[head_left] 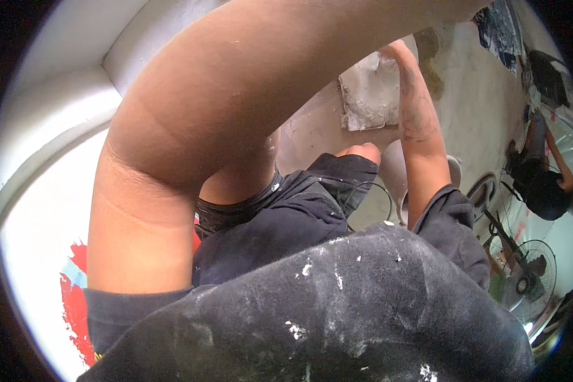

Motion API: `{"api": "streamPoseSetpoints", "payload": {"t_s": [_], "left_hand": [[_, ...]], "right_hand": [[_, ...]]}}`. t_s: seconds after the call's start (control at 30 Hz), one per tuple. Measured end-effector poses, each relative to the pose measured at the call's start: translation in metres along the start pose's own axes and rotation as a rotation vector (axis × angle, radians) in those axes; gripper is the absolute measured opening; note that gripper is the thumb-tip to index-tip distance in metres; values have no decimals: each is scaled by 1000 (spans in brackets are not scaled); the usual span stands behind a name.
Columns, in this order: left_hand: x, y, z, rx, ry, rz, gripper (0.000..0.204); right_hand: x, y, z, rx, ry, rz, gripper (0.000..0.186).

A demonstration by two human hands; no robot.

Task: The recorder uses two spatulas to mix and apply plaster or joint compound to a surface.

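Observation:
My left arm is bent at the elbow, and its bare forearm crosses the top of the head view toward the upper right. The left hand lies beyond the picture's edge. My right arm reaches up from a dark sleeve, and only a small part of my right hand [396, 48] shows below the left forearm. Its fingers are hidden, so whatever it may hold cannot be seen. Nearest to it lies a pale, rough-edged flat piece [370, 95] smeared with what looks like plaster.
Beside my right forearm stands a pale round container [393, 169], partly covered by the arm. A standing fan [523, 283] is at the right, with another person [540, 169] in dark clothes beyond it. A white wall [38, 210] with red patches curves along my left.

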State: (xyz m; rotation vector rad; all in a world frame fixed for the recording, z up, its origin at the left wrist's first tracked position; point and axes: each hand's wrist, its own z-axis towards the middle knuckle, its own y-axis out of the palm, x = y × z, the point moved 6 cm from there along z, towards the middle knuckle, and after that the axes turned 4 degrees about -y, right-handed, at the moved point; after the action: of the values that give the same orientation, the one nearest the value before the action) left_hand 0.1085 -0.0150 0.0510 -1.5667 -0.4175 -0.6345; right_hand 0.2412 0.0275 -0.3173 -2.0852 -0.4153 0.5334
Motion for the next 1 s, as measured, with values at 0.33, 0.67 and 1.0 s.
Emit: {"api": "streamPoseSetpoints", "payload": {"t_s": [0.33, 0.67, 1.0], "left_hand": [[-18, -12, -35, 44, -364, -1010, 35], [-19, -9, -42, 26, -421, -1067, 35], [-25, 8, -10, 146, -367, -1108, 29]], "right_hand": [[-10, -20, 3, -236, -56, -47, 24], [-20, -1, 38, -302, -387, -510, 24], [-1, -85, -87, 197, -67, -85, 23]]}}
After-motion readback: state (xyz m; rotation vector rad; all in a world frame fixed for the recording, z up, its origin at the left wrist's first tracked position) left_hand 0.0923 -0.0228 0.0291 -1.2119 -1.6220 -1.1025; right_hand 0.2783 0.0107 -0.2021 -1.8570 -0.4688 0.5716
